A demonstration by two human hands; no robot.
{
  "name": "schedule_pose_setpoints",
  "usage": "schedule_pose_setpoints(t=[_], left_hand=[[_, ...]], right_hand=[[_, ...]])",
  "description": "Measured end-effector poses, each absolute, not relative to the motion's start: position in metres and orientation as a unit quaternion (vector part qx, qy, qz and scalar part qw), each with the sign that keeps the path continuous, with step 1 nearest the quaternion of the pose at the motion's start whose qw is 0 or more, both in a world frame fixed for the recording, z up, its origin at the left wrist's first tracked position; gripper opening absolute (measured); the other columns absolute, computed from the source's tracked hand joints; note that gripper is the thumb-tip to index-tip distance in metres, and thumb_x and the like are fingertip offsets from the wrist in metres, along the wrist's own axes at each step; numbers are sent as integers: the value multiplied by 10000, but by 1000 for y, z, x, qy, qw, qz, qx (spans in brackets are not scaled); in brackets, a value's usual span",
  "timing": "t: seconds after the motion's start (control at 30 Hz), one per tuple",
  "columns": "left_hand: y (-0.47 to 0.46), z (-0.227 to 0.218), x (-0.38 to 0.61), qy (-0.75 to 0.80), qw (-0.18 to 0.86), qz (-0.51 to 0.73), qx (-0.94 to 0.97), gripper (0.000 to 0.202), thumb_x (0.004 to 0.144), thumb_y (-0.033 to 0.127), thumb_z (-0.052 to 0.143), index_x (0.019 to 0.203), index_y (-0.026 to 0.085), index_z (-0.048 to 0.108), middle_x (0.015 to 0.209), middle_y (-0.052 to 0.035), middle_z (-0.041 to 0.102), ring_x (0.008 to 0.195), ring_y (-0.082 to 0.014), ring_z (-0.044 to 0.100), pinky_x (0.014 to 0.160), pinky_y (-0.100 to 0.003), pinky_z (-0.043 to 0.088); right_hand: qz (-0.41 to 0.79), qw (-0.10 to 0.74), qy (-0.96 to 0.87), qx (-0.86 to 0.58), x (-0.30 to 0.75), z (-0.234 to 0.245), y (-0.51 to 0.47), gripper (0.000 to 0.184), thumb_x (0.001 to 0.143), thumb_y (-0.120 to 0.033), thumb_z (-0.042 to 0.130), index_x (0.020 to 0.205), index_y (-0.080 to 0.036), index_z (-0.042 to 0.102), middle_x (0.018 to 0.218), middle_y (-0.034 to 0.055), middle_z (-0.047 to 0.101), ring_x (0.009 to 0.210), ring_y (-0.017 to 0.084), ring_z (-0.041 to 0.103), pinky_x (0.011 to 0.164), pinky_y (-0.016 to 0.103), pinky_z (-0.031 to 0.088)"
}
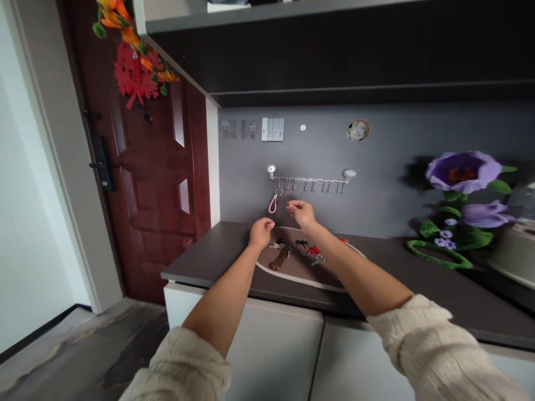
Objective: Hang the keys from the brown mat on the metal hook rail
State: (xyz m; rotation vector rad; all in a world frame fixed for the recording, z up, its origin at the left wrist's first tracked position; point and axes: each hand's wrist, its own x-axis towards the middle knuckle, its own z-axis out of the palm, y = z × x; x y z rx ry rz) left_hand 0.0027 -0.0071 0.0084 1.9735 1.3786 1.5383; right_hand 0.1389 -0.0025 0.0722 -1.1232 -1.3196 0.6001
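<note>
A pink strap keychain [273,204] hangs by its metal ring [278,192] near the left end of a silver hook rail [309,180] on the wall. Just below the strap is my left hand [261,231], thumb and fingers pinched together; anything between them is too small to make out. To the strap's right, apart from it, my right hand [301,213] is raised with curled fingers, its fingertips close together. Beneath both hands, an oval tray [292,274] holds several keys, a brown leather key fob [280,258] and a red item [312,250]. My right forearm hides part of the tray.
Purple fabric flowers [463,172] stand on the dark counter [388,278] at right, beside a pale container [516,253]. A dark cabinet [334,50] overhangs the counter. At left is a dark red door [154,195]; switches [272,129] sit above the rail.
</note>
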Motion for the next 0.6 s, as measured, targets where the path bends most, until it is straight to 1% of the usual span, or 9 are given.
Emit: schedule_pose_setpoints(t=[0.1, 0.23, 0.33, 0.47, 0.6], left_hand=[[-11, 9, 3, 472, 142, 500, 712, 144, 737, 182, 512, 813, 153, 631, 805, -41, 647, 721, -121, 563, 711, -239, 418], [-15, 9, 3, 469, 91, 437, 762, 160, 726, 184, 528, 831, 174, 648, 832, -42, 641, 765, -139, 553, 734, -254, 413], [-18, 7, 4, 451, 39, 385, 804, 179, 733, 199, 526, 856, 190, 655, 875, -51, 634, 830, -157, 538, 780, -270, 395], [-19, 6, 3, 443, -13, 315, 839, 186, 746, 227, 520, 865, 223, 664, 895, -57, 632, 888, -179, 512, 809, -285, 373], [-19, 7, 3, 444, -36, 278, 851, 182, 745, 221, 523, 857, 237, 666, 896, -54, 631, 888, -182, 500, 805, -277, 359]], right_hand=[[279, 590, -590, -475, 145, 57, -18, 169, 717, -136, 501, 864, -115, 583, 794, 67, 652, 684, 103, 598, 646, 224, 453], [229, 543, -643, -489, 156, 32, -28, 159, 713, -143, 522, 853, -124, 596, 794, 51, 655, 720, 105, 599, 696, 229, 445], [155, 471, -689, -529, 164, 19, -32, 165, 714, -146, 534, 857, -137, 614, 796, 39, 660, 724, 104, 592, 708, 224, 431], [66, 360, -742, -561, 167, 15, -35, 164, 706, -130, 546, 831, -156, 647, 808, 38, 667, 733, 117, 588, 711, 215, 414], [26, 298, -769, -564, 165, 14, -35, 172, 717, -137, 539, 838, -162, 659, 831, 49, 670, 756, 136, 591, 715, 216, 403]])
